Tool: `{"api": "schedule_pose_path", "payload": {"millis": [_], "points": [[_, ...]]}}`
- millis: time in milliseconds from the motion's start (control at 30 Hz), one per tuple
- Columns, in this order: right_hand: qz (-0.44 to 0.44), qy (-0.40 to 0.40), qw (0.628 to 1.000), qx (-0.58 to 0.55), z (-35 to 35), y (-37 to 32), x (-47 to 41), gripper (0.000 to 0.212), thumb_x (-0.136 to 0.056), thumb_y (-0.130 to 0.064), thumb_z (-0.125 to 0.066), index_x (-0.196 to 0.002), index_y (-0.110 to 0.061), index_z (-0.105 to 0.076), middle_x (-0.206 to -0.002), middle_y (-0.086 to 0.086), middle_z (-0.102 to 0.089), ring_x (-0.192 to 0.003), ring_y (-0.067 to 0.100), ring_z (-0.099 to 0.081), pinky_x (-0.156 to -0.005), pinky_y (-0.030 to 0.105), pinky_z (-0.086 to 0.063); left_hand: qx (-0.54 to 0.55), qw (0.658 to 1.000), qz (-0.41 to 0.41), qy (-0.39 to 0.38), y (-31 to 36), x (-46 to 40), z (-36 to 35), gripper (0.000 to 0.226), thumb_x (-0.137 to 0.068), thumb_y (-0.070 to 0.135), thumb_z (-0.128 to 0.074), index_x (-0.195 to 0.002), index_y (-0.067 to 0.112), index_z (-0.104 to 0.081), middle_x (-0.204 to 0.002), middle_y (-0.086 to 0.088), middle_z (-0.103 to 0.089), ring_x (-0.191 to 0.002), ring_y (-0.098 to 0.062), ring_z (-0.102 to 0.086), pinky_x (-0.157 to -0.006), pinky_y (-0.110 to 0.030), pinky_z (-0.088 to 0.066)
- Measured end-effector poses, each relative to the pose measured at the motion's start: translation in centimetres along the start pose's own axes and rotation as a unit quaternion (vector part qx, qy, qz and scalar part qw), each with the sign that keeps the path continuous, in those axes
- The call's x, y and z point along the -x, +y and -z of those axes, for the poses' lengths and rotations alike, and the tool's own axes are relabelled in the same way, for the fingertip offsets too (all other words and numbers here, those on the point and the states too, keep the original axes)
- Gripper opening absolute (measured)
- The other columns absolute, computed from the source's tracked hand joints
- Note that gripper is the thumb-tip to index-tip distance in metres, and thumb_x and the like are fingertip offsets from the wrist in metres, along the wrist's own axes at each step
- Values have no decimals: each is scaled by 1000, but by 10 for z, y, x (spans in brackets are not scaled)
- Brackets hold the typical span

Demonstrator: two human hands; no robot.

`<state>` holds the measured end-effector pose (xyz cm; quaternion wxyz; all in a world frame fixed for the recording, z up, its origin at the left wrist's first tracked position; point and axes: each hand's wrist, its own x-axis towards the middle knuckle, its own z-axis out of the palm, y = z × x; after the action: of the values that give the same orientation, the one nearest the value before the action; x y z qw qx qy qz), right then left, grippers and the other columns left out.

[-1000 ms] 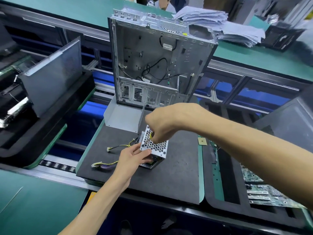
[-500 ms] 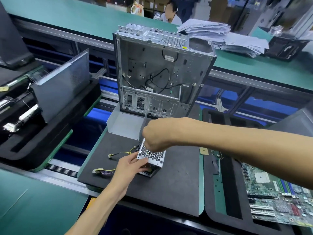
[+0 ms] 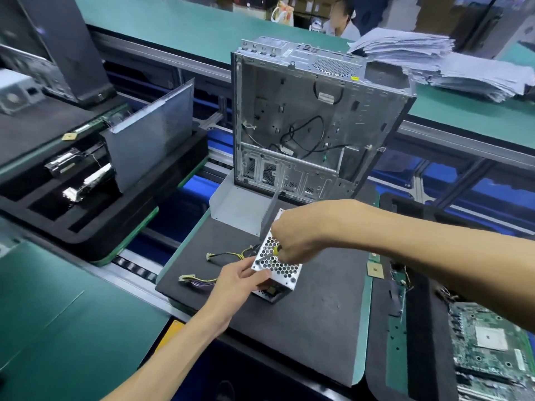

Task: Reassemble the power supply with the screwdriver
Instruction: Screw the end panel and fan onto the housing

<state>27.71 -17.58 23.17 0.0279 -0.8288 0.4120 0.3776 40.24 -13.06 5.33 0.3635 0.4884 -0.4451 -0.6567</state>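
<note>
PSU (image 3: 279, 263) sat on the black foam mat (image 3: 304, 328) w/ perforated face up; left hand (image 3: 237, 280) pinched its near corner, prob. to steady it; right hand (image 3: 301, 235) fisted round screwdriver (image 3: 270, 254), tip down at that corner.

Screwdriver (image 3: 270, 254) handle mostly hidden in right hand (image 3: 301, 231).

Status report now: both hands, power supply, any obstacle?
Left hand grips power supply. Right hand holds screwdriver, tip at perforated face. Cables beside; nothing blocking.
</note>
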Motion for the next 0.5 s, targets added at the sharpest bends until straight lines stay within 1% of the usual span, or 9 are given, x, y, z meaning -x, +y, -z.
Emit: {"api": "schedule_pose_path", "payload": {"millis": [33, 133, 167, 233, 267, 300, 333, 400, 500], "points": [[-5, 2, 1000, -4, -1, 2, 1, 25, -102, -18, -45, -87, -8, -64, -84, 5, -64, -59, 14, -45, -46, 27, -31, -3, 1000, -6, 2, -1, 0, -2, 22, -96, 15, -68, -116, 21, -74, -108, 3, -78, -103, -11, -73, -82, -17, -54], [-16, 49, 999, 2, -4, 6, 10, 27, -99, -19, -49, -72, -14, -49, -72, -1, -51, -58, 14, -43, -49, 28, -32, -17, 1000, -19, 0, -2, -1, -10, 20, -94, 17, -70, -113, 19, -75, -105, 2, -79, -98, -10, -73, -87, -20, -54], [-11, 68, 998, 11, -6, 6, 13, 22, -96, -17, -52, -74, -14, -50, -71, -1, -48, -57, 14, -43, -48, 28, -32, -16, 1000, -18, -1, -3, -2, -13, 19, -93, 17, -71, -111, 20, -76, -105, 1, -79, -98, -11, -73, -89, -21, -55], [4, 99, 995, 12, -10, 6, 17, 5, -92, -15, -57, -88, -11, -58, -72, 0, -46, -57, 14, -42, -47, 29, -32, -5, 1000, -13, 5, -5, -2, -20, 20, -92, 16, -73, -106, 29, -78, -105, 3, -79, -98, -13, -74, -86, -19, -55], [9, 112, 994, 7, -11, 7, 19, 5, -90, -13, -59, -93, -9, -59, -73, 0, -43, -57, 15, -41, -47, 29, -32, 1, 1000, -14, 10, -6, -2, -22, 23, -91, 15, -73, -104, 33, -78, -105, 4, -79, -97, -12, -74, -83, -17, -54], [15, 120, 993, 10, -13, 8, 21, 4, -89, -12, -59, -92, -9, -58, -72, 0, -41, -56, 15, -40, -46, 29, -31, 3, 1000, -16, 12, -7, -2, -24, 25, -91, 14, -73, -105, 34, -77, -105, 4, -79, -97, -11, -74, -81, -15, -53], [20, 134, 991, 18, -14, 9, 23, 5, -88, -10, -58, -84, -10, -55, -71, 0, -40, -55, 15, -39, -46, 29, -29, 4, 1000, -18, 11, -8, -3, -25, 26, -92, 13, -72, -109, 33, -76, -106, 5, -79, -98, -11, -74, -82, -16, -54], [24, 165, 985, 36, -17, 10, 25, 23, -86, -6, -55, -69, -12, -41, -66, 1, -40, -52, 16, -36, -46, 28, -24, 3, 1000, -19, 7, -9, -2, -27, 29, -92, 12, -70, -116, 28, -73, -108, 5, -78, -99, -11, -74, -88, -22, -56], [27, 187, 980, 56, -20, 7, 28, 29, -86, -6, -53, -65, -14, -35, -64, 0, -39, -50, 17, -35, -47, 27, -21, -4, 1000, -19, 3, -8, -2, -31, 31, -93, 11, -69, -122, 22, -71, -109, 4, -78, -99, -13, -73, -98, -30, -54]]}}
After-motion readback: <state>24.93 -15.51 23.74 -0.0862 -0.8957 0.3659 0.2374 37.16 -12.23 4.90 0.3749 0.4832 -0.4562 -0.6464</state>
